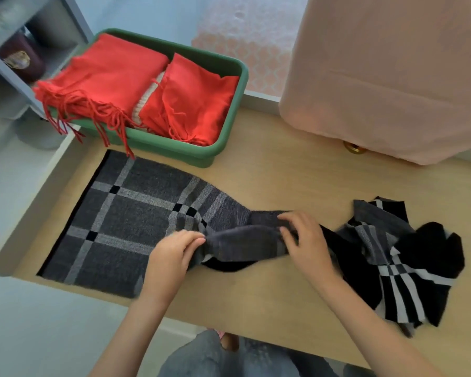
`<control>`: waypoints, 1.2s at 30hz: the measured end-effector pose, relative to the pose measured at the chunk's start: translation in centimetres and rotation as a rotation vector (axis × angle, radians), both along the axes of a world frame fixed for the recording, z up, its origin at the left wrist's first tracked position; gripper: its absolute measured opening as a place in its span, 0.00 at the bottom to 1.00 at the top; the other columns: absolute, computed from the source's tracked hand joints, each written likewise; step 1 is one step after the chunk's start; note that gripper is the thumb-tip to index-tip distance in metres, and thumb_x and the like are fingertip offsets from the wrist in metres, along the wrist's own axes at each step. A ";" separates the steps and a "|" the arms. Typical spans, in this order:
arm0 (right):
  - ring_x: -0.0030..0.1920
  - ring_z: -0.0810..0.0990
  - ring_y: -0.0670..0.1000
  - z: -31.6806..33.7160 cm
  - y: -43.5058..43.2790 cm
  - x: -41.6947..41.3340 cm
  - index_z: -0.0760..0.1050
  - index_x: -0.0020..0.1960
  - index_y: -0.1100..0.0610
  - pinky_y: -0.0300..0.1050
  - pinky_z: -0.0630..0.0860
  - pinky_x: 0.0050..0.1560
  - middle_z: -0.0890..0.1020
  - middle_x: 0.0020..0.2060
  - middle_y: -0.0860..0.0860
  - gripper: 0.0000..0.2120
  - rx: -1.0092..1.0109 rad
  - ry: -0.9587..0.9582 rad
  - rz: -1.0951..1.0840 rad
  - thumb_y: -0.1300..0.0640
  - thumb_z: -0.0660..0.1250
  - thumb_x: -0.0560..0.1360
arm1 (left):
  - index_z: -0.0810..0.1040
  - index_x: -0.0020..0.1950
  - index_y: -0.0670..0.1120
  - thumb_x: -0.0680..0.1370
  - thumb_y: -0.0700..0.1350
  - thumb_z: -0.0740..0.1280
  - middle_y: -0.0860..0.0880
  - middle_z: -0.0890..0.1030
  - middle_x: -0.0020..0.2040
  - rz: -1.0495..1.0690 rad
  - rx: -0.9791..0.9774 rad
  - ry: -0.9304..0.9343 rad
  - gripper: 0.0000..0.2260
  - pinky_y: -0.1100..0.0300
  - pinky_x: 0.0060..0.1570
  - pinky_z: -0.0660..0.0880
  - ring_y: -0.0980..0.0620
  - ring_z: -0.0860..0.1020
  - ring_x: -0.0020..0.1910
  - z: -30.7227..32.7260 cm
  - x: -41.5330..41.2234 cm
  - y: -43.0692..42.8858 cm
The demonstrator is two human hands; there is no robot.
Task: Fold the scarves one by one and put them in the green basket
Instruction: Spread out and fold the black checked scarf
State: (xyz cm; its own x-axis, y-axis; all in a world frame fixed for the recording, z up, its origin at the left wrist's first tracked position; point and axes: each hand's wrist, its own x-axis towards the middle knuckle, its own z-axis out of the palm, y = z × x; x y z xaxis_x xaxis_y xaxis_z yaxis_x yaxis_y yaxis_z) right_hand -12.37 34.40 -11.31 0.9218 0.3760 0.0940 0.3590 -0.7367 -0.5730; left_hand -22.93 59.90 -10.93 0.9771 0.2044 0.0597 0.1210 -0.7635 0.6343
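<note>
The grey woven scarf point(114, 227) lies across the pale wooden bench point(283, 172) in front of me. Its left part is spread flat, a soft, slightly fuzzy weave crossed by lighter stripes with small black squares where they meet. The middle is gathered into a thick roll, and the right end is a crumpled heap of black, grey and white folds that runs over the near edge of the bench. My left hand point(172, 257) pinches the roll at one end, and my right hand point(307, 246) grips the other end with its fingers curled over the top. Behind the scarf sits the green basket point(174, 149), smooth plastic with rounded corners. It holds a folded red scarf point(112, 74) whose fringe spills over the left rim, and a second red scarf point(193, 104) beside it. Between them shows a strip of cream ribbed knit point(147, 104), mostly hidden. At the far right hangs a pink cloth point(392, 77), cut off by the frame, with a brass knob point(354, 148) peeking from under it. A grey shelf point(11, 85) at the upper left is blurred, and I cannot make out what it holds.
</note>
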 end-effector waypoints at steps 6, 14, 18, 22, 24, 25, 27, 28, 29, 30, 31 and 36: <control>0.58 0.70 0.50 -3.9 0.8 -6.3 0.74 0.58 0.53 0.42 0.67 0.60 0.74 0.57 0.50 0.18 -0.201 -0.079 0.251 0.47 0.69 0.72 | 0.81 0.50 0.50 0.81 0.48 0.63 0.52 0.83 0.47 0.097 -0.118 0.336 0.08 0.53 0.46 0.74 0.50 0.79 0.47 -2.8 -0.7 0.2; 0.47 0.75 0.49 -4.9 1.2 -6.0 0.79 0.45 0.56 0.41 0.69 0.49 0.80 0.45 0.49 0.09 -0.120 -0.186 0.131 0.54 0.63 0.76 | 0.82 0.51 0.52 0.81 0.52 0.61 0.59 0.81 0.48 -0.057 -0.157 0.321 0.10 0.59 0.52 0.72 0.60 0.76 0.50 -1.4 -1.2 0.1; 0.46 0.74 0.48 -2.9 0.0 -7.2 0.78 0.45 0.58 0.38 0.69 0.52 0.79 0.42 0.49 0.09 0.021 -0.152 0.147 0.56 0.61 0.78 | 0.80 0.60 0.49 0.79 0.57 0.53 0.55 0.79 0.59 0.000 -0.074 0.095 0.21 0.59 0.62 0.69 0.57 0.74 0.60 -1.7 -1.1 1.5; 0.38 0.73 0.47 -2.3 -2.7 -9.8 0.76 0.47 0.56 0.37 0.69 0.42 0.75 0.37 0.48 0.09 -0.006 -0.112 0.194 0.56 0.58 0.80 | 0.53 0.79 0.52 0.79 0.67 0.43 0.51 0.51 0.79 -0.038 0.179 0.386 0.32 0.47 0.75 0.45 0.53 0.46 0.78 -4.1 1.2 3.4; 0.36 0.73 0.48 -3.2 -3.9 -10.9 0.73 0.49 0.53 0.41 0.70 0.38 0.75 0.37 0.46 0.06 -0.101 -0.111 0.258 0.55 0.58 0.80 | 0.39 0.77 0.57 0.73 0.71 0.33 0.54 0.37 0.78 -0.048 0.309 0.455 0.35 0.42 0.72 0.35 0.55 0.35 0.75 -5.9 1.6 4.1; 0.36 0.73 0.48 -3.8 -4.4 -11.2 0.72 0.49 0.52 0.41 0.69 0.37 0.74 0.37 0.46 0.05 -0.139 -0.110 0.274 0.55 0.58 0.80 | 0.37 0.77 0.57 0.71 0.72 0.30 0.54 0.36 0.77 -0.034 0.334 0.428 0.37 0.41 0.70 0.33 0.55 0.34 0.75 -6.5 1.6 4.5; 0.35 0.72 0.48 -4.5 -5.1 -11.5 0.72 0.48 0.51 0.41 0.68 0.36 0.73 0.36 0.45 0.06 -0.183 -0.106 0.260 0.54 0.57 0.80 | 0.39 0.77 0.59 0.70 0.73 0.29 0.55 0.36 0.77 0.051 0.306 0.405 0.37 0.40 0.69 0.32 0.55 0.34 0.75 -7.2 1.4 5.8; 0.35 0.71 0.48 -4.6 -5.2 -11.6 0.72 0.48 0.51 0.40 0.68 0.36 0.72 0.36 0.45 0.07 -0.195 -0.100 0.243 0.54 0.57 0.80 | 0.39 0.76 0.60 0.70 0.73 0.29 0.56 0.36 0.77 0.093 0.287 0.396 0.37 0.40 0.69 0.32 0.56 0.33 0.75 -7.4 1.3 6.6; 0.35 0.71 0.48 -4.7 -5.3 -11.6 0.73 0.48 0.52 0.40 0.67 0.36 0.72 0.36 0.45 0.07 -0.202 -0.093 0.233 0.54 0.57 0.80 | 0.40 0.76 0.61 0.70 0.73 0.30 0.56 0.36 0.77 0.120 0.282 0.389 0.36 0.41 0.70 0.32 0.57 0.33 0.75 -7.5 1.2 7.5; 0.36 0.71 0.48 -4.7 -5.2 -11.8 0.73 0.48 0.52 0.39 0.68 0.36 0.73 0.37 0.45 0.07 -0.202 -0.087 0.236 0.55 0.58 0.80 | 0.41 0.77 0.60 0.71 0.72 0.31 0.56 0.38 0.77 0.133 0.294 0.377 0.36 0.41 0.70 0.33 0.57 0.34 0.75 -7.5 1.1 8.3; 0.36 0.71 0.47 -4.8 -5.0 -12.0 0.73 0.48 0.51 0.39 0.68 0.36 0.73 0.37 0.45 0.05 -0.198 -0.083 0.253 0.56 0.58 0.79 | 0.43 0.77 0.59 0.73 0.72 0.33 0.55 0.40 0.78 0.131 0.315 0.361 0.35 0.41 0.71 0.35 0.57 0.36 0.76 -7.6 1.0 9.1; 0.43 0.76 0.48 -4.4 -2.4 -12.4 0.74 0.51 0.51 0.38 0.71 0.42 0.76 0.47 0.45 0.03 -0.160 -0.037 0.346 0.54 0.62 0.79 | 0.56 0.78 0.46 0.79 0.62 0.44 0.48 0.53 0.79 0.147 0.330 0.246 0.32 0.45 0.74 0.41 0.51 0.46 0.78 -6.5 0.7 10.1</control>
State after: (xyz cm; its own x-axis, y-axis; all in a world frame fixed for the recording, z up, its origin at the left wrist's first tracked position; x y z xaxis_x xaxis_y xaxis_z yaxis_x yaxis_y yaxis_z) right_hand -24.80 31.98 -15.67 0.7352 0.6767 0.0401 0.6202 -0.6475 -0.4428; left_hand -22.18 70.01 -17.44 0.9322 0.3517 -0.0854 0.3607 -0.8837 0.2984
